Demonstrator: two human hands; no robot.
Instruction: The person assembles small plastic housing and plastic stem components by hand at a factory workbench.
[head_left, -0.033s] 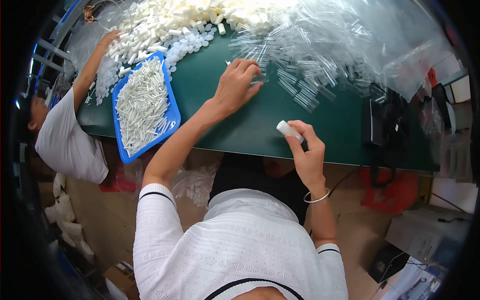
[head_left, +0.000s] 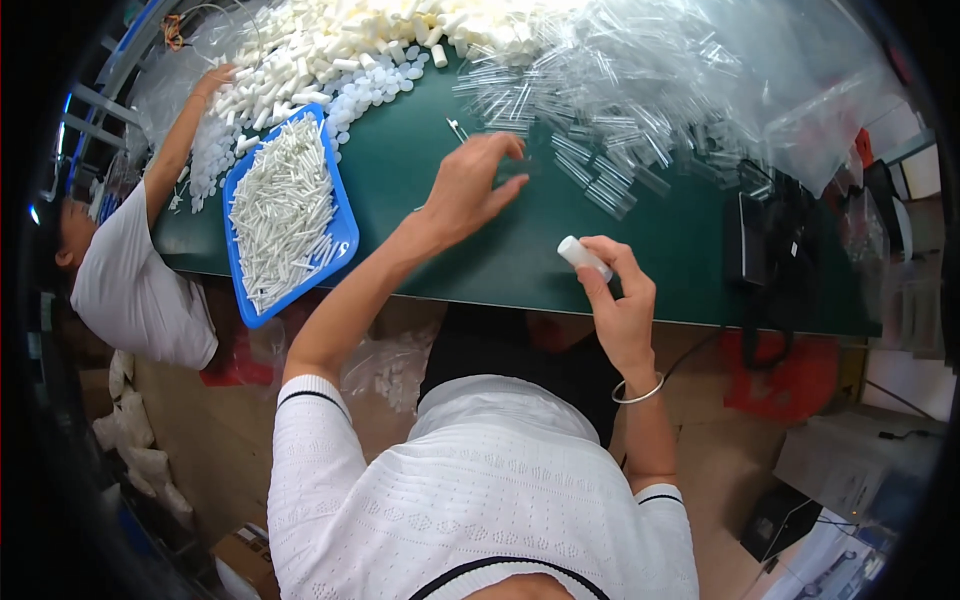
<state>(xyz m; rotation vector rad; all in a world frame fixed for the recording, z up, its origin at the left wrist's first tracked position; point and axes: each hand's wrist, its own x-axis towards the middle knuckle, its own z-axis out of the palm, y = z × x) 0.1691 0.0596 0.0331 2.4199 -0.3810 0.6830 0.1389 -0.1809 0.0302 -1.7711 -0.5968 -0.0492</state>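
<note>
My left hand (head_left: 468, 190) hovers over the green table, thumb and index finger spread apart, with nothing visible between them. Just beyond it lies a thin pale rod (head_left: 456, 129), partly covered by the hand. Between thumb and fingers, my right hand (head_left: 625, 305) grips a short white cylinder (head_left: 574, 251), tilted up to the left above the table's near edge. Its lower end looks translucent and is partly hidden by the fingers. Several loose clear tubes (head_left: 606, 192) lie side by side beyond the right hand.
A blue tray (head_left: 345, 215) full of thin white sticks stands left of me. Along the back are a heap of white cylinders (head_left: 340, 30), translucent round discs (head_left: 375, 88) and a large clear tube pile (head_left: 640, 70). At far left, a co-worker's hand (head_left: 213, 78) reaches into the heap.
My left hand has drawn slightly nearer, uncovering more of the thin rod; thumb and index finger look wider apart. The right hand, still gripping the cylinder, has shifted slightly right.
</note>
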